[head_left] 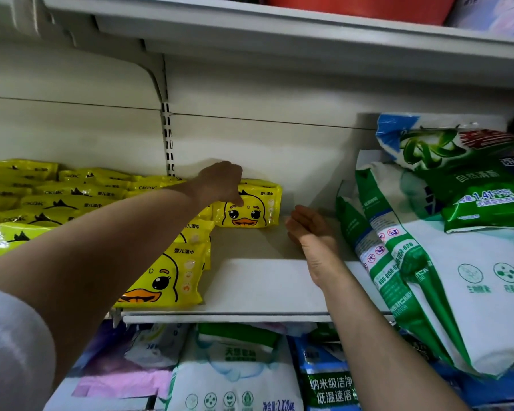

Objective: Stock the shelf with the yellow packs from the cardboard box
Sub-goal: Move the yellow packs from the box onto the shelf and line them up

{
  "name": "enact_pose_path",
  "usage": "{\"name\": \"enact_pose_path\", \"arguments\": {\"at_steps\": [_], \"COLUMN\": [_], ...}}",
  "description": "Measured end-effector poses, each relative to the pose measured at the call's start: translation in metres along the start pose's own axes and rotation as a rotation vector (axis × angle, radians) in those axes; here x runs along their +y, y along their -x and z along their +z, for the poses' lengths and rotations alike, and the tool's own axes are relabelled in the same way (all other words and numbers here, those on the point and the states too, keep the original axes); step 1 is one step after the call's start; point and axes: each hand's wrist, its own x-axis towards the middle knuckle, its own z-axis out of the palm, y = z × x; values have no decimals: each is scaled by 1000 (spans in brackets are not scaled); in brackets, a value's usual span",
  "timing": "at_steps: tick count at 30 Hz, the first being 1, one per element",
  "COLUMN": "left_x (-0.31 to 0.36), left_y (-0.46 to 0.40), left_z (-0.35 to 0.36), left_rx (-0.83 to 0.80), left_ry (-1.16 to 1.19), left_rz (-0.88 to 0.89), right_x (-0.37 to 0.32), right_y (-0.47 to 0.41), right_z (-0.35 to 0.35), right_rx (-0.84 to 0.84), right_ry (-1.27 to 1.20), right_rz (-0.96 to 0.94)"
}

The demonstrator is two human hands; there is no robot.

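A: At the back of the white shelf (250, 280), where is the left hand (221, 183)?
B: The left arm stretches far in, wrist bent down. The fingers curl over the top of an upright yellow duck pack (250, 207) standing against the rear wall, and the thumb presses its front face.
A: And the right hand (307, 229)?
B: It hangs just beside that pack, apart from it, palm turned left, fingers loosely bent and holding nothing, above the bare shelf board.
A: Other yellow packs?
B: A row of them (172, 271) stands in front, nearer the shelf edge, and flat stacks (51, 197) lie to the left. Green-and-white detergent bags (445, 241) lean on the right.
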Motion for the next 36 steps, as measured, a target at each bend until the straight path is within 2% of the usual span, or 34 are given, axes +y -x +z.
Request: {"name": "enact_pose_path", "arguments": {"at_steps": [7, 11, 15, 20, 22, 25, 29, 32, 36], "left_x": [2, 4, 11, 17, 16, 13, 1, -20, -80], "left_y": [16, 30, 52, 81, 96, 124, 176, 227, 300], "left_z": [1, -7, -20, -29, -33, -40, -55, -67, -79], "left_rx": [63, 160, 206, 304, 363, 436, 511, 564, 622], "left_ry": [69, 136, 273, 523, 703, 1176, 1591, 1777, 1841], "left_rz": [-47, -69, -121, -291, -358, -445, -478, -457, -466], "right_x": [0, -1, -4, -15, -21, -36, -66, -76, -71], "right_y": [0, -1, 0, 3, 12, 39, 82, 120, 174], "right_z": [0, -2, -1, 7, 14, 34, 88, 138, 212], "right_rx": [10, 16, 33, 66, 91, 95, -47, -168, -272], "right_ry": [47, 54, 86, 120, 117, -20, -88, -93, -98], "right_rz": [-19, -23, -16, -51, -84, -43, -33, -31, -19]}}
